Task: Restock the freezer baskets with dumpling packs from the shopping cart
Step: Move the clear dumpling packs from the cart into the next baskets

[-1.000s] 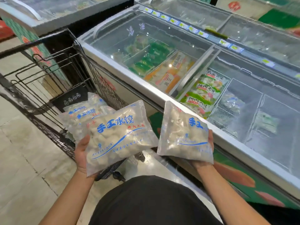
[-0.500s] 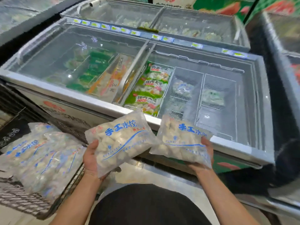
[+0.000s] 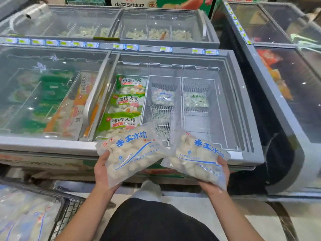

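My left hand (image 3: 101,173) grips a clear dumpling pack with blue print (image 3: 132,152) from underneath. My right hand (image 3: 214,181) holds a second, matching dumpling pack (image 3: 196,157) the same way. Both packs hover over the near rim of the open freezer (image 3: 232,108). Inside it stand two white wire baskets: the middle basket (image 3: 162,112) holds one blue-print pack at its far end, and the right basket (image 3: 199,115) holds one green-print pack. The shopping cart (image 3: 69,207) at lower left carries more dumpling packs (image 3: 26,214).
Green-labelled dumpling bags (image 3: 128,103) fill the freezer's left section beside the baskets. A shut glass lid (image 3: 43,94) covers the left freezer half. Another freezer (image 3: 156,26) stands behind, and a dark one (image 3: 286,87) at the right. My dark clothing (image 3: 156,221) is at the bottom.
The view has swung right from the cart to face the freezer squarely. Both hands have carried their packs forward up to the freezer's near rim.
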